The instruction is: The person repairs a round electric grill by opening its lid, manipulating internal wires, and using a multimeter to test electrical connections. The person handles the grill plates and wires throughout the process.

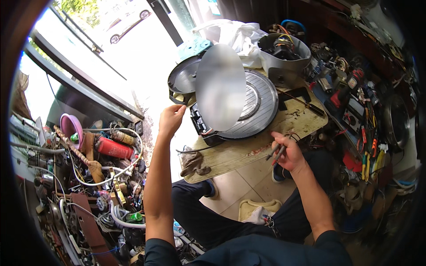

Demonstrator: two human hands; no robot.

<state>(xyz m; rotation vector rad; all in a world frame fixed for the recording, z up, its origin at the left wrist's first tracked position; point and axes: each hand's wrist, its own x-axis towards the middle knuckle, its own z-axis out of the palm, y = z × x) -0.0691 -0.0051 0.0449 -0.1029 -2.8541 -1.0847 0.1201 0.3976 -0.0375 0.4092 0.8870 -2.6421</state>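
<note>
A round black appliance with a ridged plate (pixel 262 106) lies on a worn board (pixel 297 122), its lid (pixel 179 75) raised at the back left and much of it hidden by a blurred oval. Its left housing (pixel 199 122) is open, showing parts. My left hand (pixel 171 119) is raised just left of that housing, fingers curled; what they hold, if anything, is unclear. My right hand (pixel 286 150), below the appliance's right side, grips slender grey tools with dark loops and a red part. A screwdriver (pixel 314 108) lies at the board's right, and a dirty rag (pixel 193 166) at its front left.
Piled parts, hoses and a red cylinder (pixel 115 148) crowd the left beside a pink basin (pixel 71 128). Hand tools (pixel 368 155) and a red power tool (pixel 344 88) crowd the right. A pot (pixel 284 66) with wiring stands behind. An open doorway shows a car outside.
</note>
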